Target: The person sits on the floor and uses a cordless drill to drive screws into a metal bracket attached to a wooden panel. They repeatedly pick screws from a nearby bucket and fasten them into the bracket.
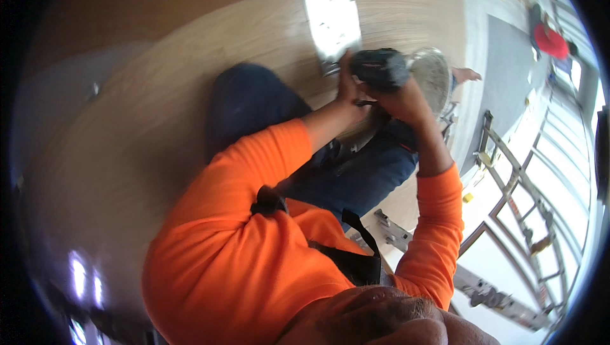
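The right hand (400,96) wraps around a black power drill (380,68), near the close right corner of a bright plate (332,18) on the wooden surface (267,33). The left hand (348,89) is beside the drill, its hold unclear. Work seems underway; what remains cannot be told.

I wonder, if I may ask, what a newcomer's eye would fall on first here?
The vivid orange shirt across the lower middle probably comes first. Next is the dark power tool gripped in the right hand, above centre, then the glaring white rectangle near the top.
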A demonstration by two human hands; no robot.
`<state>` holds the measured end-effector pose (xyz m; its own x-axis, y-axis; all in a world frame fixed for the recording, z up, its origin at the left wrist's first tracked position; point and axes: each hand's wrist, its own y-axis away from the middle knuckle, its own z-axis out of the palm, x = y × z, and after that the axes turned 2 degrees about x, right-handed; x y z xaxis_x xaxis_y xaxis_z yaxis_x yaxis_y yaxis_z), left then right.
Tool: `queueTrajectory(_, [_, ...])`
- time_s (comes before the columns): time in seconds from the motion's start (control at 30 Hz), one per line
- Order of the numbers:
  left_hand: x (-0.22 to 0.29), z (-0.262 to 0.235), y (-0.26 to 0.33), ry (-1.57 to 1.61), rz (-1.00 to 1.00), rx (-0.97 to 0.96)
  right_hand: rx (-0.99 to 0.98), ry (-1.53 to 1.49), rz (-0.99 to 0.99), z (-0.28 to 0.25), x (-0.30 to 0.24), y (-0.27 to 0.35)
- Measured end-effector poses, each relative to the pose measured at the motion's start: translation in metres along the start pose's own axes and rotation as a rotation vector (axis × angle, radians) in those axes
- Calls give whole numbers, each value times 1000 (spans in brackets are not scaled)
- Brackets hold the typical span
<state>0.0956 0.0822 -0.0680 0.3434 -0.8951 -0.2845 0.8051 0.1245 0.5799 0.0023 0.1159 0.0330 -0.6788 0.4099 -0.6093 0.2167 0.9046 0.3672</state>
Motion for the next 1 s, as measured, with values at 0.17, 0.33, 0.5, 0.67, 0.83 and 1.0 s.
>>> queueTrajectory(0.17, [6, 9, 6, -480, 30, 304, 69, 164, 137, -3, 17, 5])
queueTrajectory(0.33, [33, -18, -27, -776, 557, 282, 27, 257, 312, 18, 36, -15])
queueTrajectory(0.5, [33, 55, 22, -1042, 603, -70, 111, 233, 483, -1, -7, 3])
queueTrajectory(0.67, [98, -4, -40, -1234, 539, -444, 168, 247, 453, -7, -26, 6])
queueTrajectory(0.83, [89, -6, -32, -1038, 527, -484, 185, 261, 388, 2, -29, 5])
queueTrajectory(1.0, [83, 6, -22, -924, 511, -466, 165, 270, 352, 1, -32, 3])
